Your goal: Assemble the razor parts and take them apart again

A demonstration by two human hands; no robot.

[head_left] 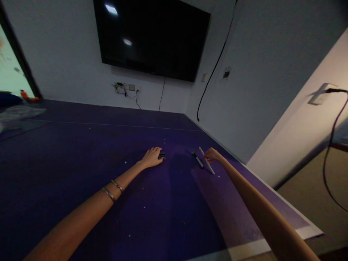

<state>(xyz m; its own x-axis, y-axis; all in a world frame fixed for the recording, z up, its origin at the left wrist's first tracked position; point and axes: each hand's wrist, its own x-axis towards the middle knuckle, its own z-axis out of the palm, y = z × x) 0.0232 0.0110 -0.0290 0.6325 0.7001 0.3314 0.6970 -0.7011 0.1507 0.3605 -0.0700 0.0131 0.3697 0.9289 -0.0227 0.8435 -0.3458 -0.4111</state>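
Note:
My left hand [152, 157] rests on the purple tabletop [114, 145], its thumb and fingers closed on a small black object [162, 155] with light lines on it; its kind is too small to make out. Further right, my right hand [212, 155] pinches a thin pale stick [209, 167] that lies slantwise, with part of it hidden by the fingers. Just left of the stick and almost parallel to it lies a razor [199, 161] with a dark head and a grey handle.
Small white specks are scattered over the tabletop. Crumpled clear plastic [19, 114] lies at the far left, near an orange item [28, 97]. A television [152, 36] hangs on the wall behind. A black cable [214, 67] dangles at the right-hand wall.

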